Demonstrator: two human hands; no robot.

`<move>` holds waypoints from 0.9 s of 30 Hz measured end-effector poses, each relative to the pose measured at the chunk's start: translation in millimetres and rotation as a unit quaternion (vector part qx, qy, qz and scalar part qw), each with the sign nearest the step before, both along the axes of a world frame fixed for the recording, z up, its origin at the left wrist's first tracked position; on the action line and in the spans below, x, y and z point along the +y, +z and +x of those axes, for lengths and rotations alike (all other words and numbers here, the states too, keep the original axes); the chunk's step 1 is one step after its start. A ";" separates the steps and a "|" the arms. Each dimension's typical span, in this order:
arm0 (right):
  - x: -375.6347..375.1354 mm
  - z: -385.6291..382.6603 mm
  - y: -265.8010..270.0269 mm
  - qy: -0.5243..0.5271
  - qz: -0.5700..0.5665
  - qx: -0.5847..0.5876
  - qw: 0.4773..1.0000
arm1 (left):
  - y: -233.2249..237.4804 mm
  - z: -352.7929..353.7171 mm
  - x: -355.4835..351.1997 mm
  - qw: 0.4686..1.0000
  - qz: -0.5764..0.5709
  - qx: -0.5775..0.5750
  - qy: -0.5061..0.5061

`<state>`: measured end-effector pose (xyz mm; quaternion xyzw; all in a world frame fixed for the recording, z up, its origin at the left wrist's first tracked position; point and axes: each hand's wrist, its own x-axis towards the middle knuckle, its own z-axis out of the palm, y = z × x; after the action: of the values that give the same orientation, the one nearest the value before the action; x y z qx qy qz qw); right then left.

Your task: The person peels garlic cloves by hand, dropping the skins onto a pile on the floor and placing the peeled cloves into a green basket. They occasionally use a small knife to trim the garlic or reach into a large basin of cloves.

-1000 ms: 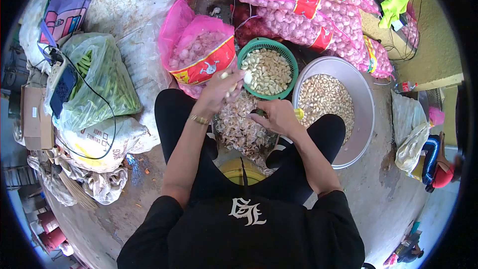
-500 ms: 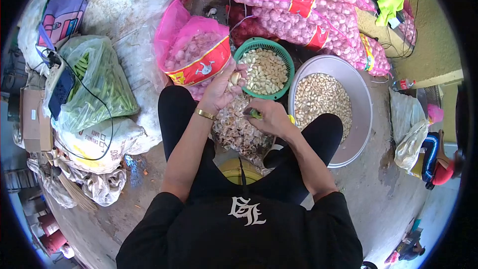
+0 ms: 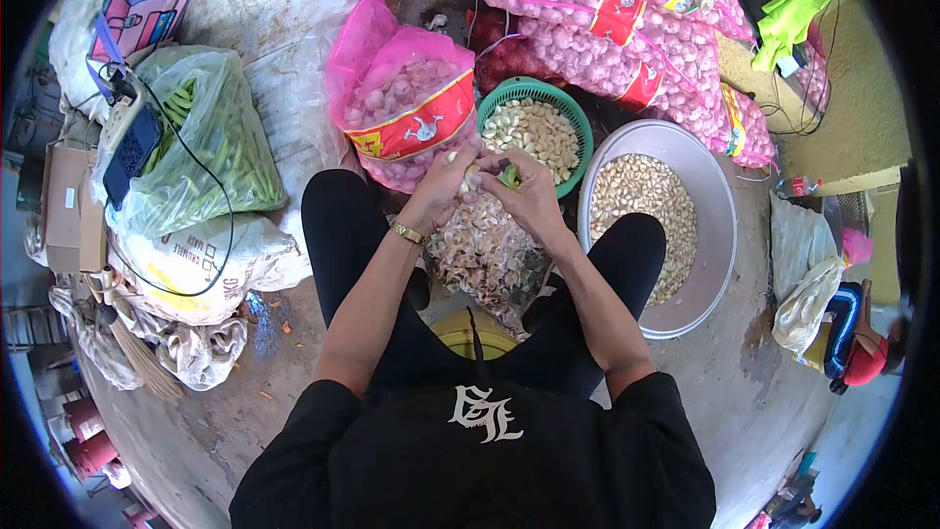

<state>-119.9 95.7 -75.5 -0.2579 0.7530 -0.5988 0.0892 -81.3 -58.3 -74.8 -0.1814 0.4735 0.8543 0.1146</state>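
Right at upper mid-frame, my left hand (image 3: 441,188) cups pale cloves (image 3: 469,179) while my right hand (image 3: 534,198) grips something green (image 3: 509,175), unclear to me. Steady cloves and short finger strokes above the peelings (image 3: 485,253), just below the green basket (image 3: 587,127), work best.

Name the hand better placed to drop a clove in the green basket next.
Left, I'd judge: the left hand seems to hold pale cloves near the basket; the right hand, though closer, holds something green.
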 end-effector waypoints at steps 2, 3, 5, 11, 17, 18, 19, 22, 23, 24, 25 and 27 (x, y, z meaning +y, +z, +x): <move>0.3 -3.2 0.5 0.026 0.001 -0.001 1.000 | -13.8 -1.0 -1.0 1.000 -0.003 -0.009 0.000; 0.3 -4.0 0.9 0.050 0.000 -0.002 0.999 | -12.7 -1.1 -0.7 1.000 -0.007 -0.017 -0.001; -1.8 -2.4 1.4 0.037 -0.046 -0.075 0.995 | -10.2 2.2 -2.9 1.000 -0.022 -0.004 0.008; 11.9 -9.5 7.3 0.032 -0.164 -0.468 0.868 | -1.4 15.3 -8.7 0.990 -0.089 0.109 0.005; 11.0 -8.7 3.0 0.111 -0.209 -0.555 0.798 | 11.0 24.9 -3.9 0.965 -0.179 0.194 0.010; 10.2 -7.6 4.0 0.121 -0.181 -0.537 0.815 | 12.1 24.9 -4.4 0.966 -0.173 0.192 0.029; 8.5 -6.2 5.7 0.121 -0.181 -0.537 0.815 | 13.7 25.7 -6.6 0.965 -0.173 0.193 0.029; -0.2 -0.2 15.7 0.097 -0.018 -0.417 0.903 | 18.6 29.9 -16.8 0.968 -0.183 0.160 0.055; -2.2 1.2 20.3 0.071 -0.036 -0.380 0.922 | 17.8 30.4 -19.3 0.973 -0.157 0.159 0.055; -2.5 1.9 22.3 0.043 -0.054 -0.342 0.937 | 16.3 30.5 -20.1 0.977 -0.131 0.157 0.054; -1.9 1.0 19.0 0.042 -0.053 -0.342 0.937 | 13.3 29.6 -19.3 0.978 -0.129 0.157 0.053; -1.6 -2.2 11.6 0.064 -0.070 -0.160 0.983 | 7.2 27.4 -17.8 0.962 -0.191 0.191 0.037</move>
<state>-122.2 94.2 -63.9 -0.2124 0.6674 -0.6762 0.2285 -54.0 -76.1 -67.6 -0.0509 0.6337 0.7705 -0.0463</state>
